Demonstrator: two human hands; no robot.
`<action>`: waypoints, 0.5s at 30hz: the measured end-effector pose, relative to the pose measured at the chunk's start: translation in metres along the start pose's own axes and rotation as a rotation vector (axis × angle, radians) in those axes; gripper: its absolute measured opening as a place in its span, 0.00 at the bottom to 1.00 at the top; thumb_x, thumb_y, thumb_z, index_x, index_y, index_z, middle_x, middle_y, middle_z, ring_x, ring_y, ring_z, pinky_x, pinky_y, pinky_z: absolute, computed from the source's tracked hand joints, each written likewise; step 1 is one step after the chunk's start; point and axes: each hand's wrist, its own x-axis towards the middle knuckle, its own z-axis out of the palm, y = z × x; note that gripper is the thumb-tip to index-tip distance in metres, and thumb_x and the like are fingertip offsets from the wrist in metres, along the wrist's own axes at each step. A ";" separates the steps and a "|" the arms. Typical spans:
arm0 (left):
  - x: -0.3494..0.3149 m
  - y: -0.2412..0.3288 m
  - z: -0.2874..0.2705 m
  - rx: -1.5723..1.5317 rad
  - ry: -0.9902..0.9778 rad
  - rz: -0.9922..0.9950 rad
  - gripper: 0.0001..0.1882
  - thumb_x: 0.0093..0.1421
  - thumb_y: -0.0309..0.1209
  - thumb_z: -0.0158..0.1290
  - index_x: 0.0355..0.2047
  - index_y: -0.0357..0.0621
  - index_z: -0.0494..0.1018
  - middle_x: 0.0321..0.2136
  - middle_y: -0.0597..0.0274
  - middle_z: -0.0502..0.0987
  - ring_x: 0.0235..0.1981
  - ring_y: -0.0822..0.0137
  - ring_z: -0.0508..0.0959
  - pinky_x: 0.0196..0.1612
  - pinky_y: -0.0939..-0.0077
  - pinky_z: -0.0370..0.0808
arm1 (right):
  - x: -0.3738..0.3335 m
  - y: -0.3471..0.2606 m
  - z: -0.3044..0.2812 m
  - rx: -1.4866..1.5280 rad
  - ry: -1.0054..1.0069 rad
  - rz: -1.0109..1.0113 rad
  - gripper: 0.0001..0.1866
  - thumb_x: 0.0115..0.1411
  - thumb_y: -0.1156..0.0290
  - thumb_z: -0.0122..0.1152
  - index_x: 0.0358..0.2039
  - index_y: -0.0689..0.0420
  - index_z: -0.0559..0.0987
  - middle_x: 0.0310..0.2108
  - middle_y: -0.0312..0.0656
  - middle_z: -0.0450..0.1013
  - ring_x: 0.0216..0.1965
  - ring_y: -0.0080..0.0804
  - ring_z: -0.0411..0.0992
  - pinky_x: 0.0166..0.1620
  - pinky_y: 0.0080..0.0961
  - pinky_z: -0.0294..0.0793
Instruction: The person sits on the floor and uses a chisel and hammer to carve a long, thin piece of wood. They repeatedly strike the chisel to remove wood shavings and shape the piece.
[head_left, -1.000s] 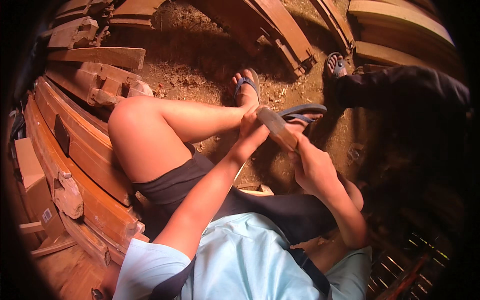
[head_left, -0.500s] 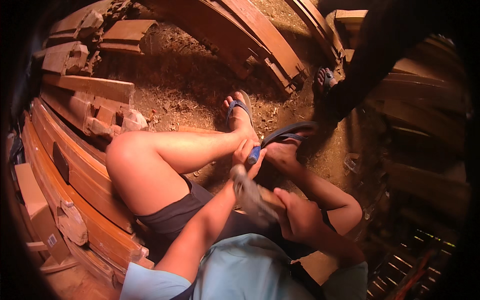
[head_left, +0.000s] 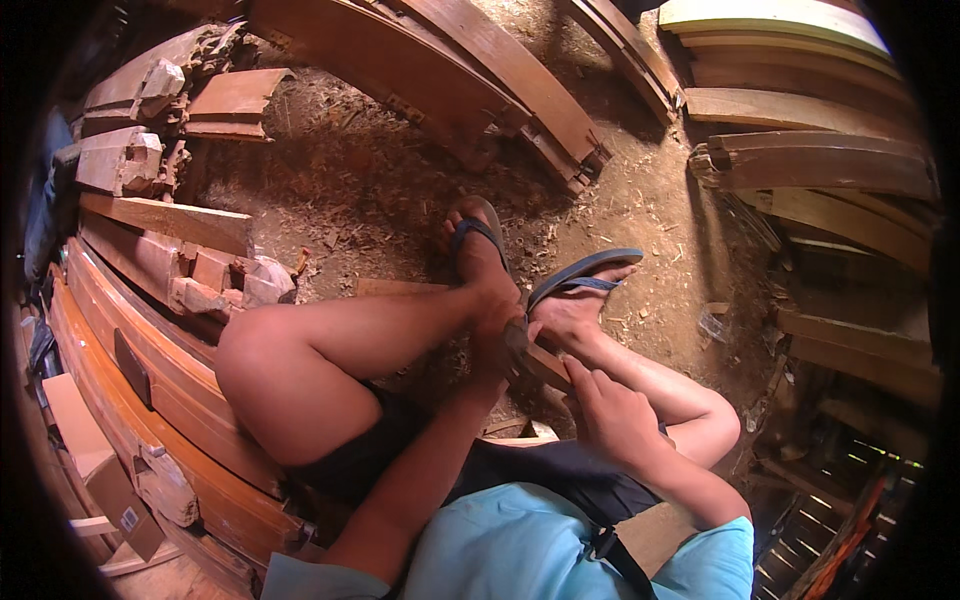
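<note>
Hammering looks like the step in hand, we judge. We place the hammer (head_left: 547, 368) between the bent legs (head_left: 320, 325), up off the ground (head_left: 665, 300), its head toward the left ankle, its handle slanting back to the right hand (head_left: 612, 410). We see that hand wrapped around the wooden handle, fingers curled. The left hand (head_left: 488, 352) sits right by the hammer head, in shadow; we can't tell whether it is clenched on something or loose, as the head covers part of it. Head and left hand touching or apart: can't tell either. Next move, we think, calls for a steady left hand and a controlled, short swing; a slip could catch fingers or ankle.

Outward: we note a pale piece of wood (head_left: 540, 433) low between the legs, mostly hidden. Sandals (head_left: 575, 270) with blue straps on both feet, chips scattered around on the ground. A flat wooden strip (head_left: 395, 287) lies just beyond the left leg. We mark long curved beams (head_left: 185, 395) along the ground's left edge, a cardboard box (head_left: 75, 425) outside them, a brown plank (head_left: 540, 90) at the far edge, stacked timbers (head_left: 790, 107) at the far right corner.
</note>
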 end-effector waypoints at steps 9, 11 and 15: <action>0.006 0.000 0.000 -0.036 0.010 -0.228 0.11 0.50 0.26 0.62 0.28 0.38 0.70 0.25 0.49 0.74 0.28 0.53 0.75 0.32 0.60 0.71 | -0.013 -0.013 -0.030 0.021 -0.048 -0.203 0.32 0.49 0.70 0.60 0.57 0.60 0.67 0.24 0.40 0.65 0.23 0.36 0.71 0.24 0.31 0.72; 0.005 0.005 -0.003 -0.058 0.024 -0.274 0.11 0.49 0.27 0.62 0.28 0.38 0.70 0.25 0.49 0.74 0.28 0.51 0.75 0.33 0.60 0.72 | -0.014 -0.009 -0.028 0.052 -0.030 -0.170 0.31 0.50 0.70 0.60 0.57 0.61 0.66 0.24 0.41 0.65 0.23 0.37 0.72 0.24 0.32 0.72; 0.010 0.016 -0.005 -0.058 0.030 -0.302 0.11 0.49 0.26 0.61 0.28 0.39 0.69 0.23 0.50 0.73 0.26 0.51 0.76 0.31 0.59 0.73 | -0.026 0.003 -0.016 0.136 0.016 -0.129 0.30 0.53 0.70 0.62 0.56 0.62 0.66 0.25 0.42 0.66 0.24 0.38 0.73 0.25 0.33 0.73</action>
